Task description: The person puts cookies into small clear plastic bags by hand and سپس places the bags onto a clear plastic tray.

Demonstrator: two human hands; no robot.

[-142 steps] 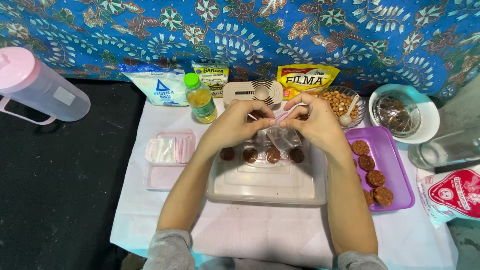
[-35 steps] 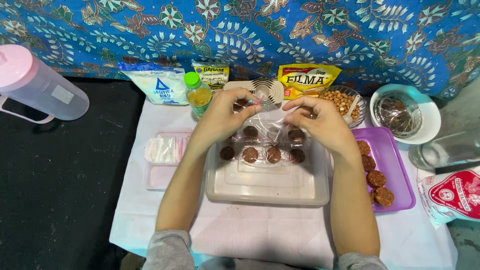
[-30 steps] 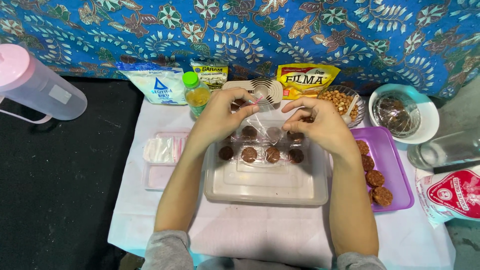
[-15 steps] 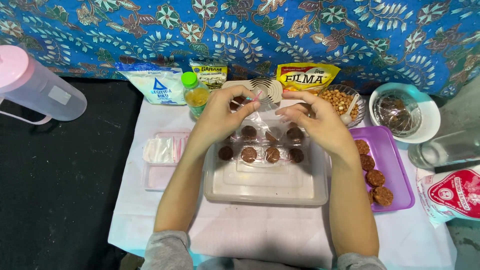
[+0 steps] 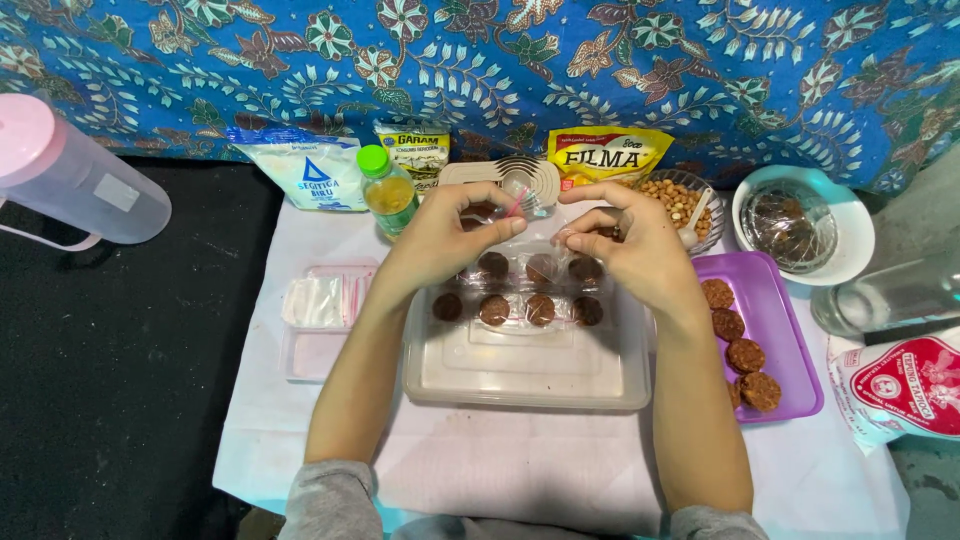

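The head camera looks down on a clear plastic container [image 5: 525,365] set on a white cloth [image 5: 520,470]; every place below is told from that container.

Over its far edge the left hand [image 5: 440,245] and the right hand [image 5: 630,250] meet. The left hand pinches a small clear plastic bag [image 5: 520,200] with a pink strip between thumb and forefinger; a dark brown piece shows under its fingers. The right hand's fingers curl in toward the same bag, fingertips close together, but whether they grip it cannot be told.

Inside the container, along its far side, lie two rows of small wrapped brown cookies [image 5: 540,308], the back row partly hidden by the hands.

Just right of the container sits a purple tray [image 5: 790,370] with more brown cookies in a line. Beyond the container's far right corner stands a glass bowl of peanuts [image 5: 680,200], and farther right a white bowl [image 5: 850,240] holding a glass dish.

Left of the container lies a small clear box [image 5: 310,340] with plastic bags in it. Beyond the far left corner stands a green-capped bottle [image 5: 385,190] of yellow liquid, with a white-and-blue packet [image 5: 300,170] beside it. Well to the left lies a pink-lidded jug [image 5: 70,180] on the dark floor.
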